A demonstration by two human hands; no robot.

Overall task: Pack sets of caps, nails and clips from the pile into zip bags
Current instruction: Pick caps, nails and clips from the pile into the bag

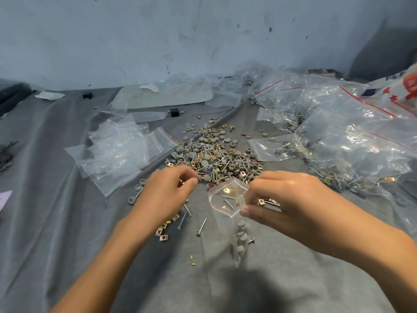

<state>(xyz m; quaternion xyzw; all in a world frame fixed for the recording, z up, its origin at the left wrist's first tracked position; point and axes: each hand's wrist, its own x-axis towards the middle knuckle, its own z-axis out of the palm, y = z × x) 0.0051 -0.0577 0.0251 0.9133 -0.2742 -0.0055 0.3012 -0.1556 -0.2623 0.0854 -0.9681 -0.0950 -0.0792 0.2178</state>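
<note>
Fingers (259,185) of right hand (293,199) pinch zip bag (225,222) mouth agape just beside pile (216,154) so parts drop in; left hand (167,190) curled at pile's near edge (contents hidden), likely gathering more.

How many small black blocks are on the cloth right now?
2: one black block at far left, the other just behind the pile. Bags may hide more.

Grey cloth (56,222) covers the whole surface, scuffed pale wall (158,37) behind. Small black block (87,95) back left, 2nd black block (173,112) nearer centre. Red-and-white printed bag (404,86) top right.
</note>
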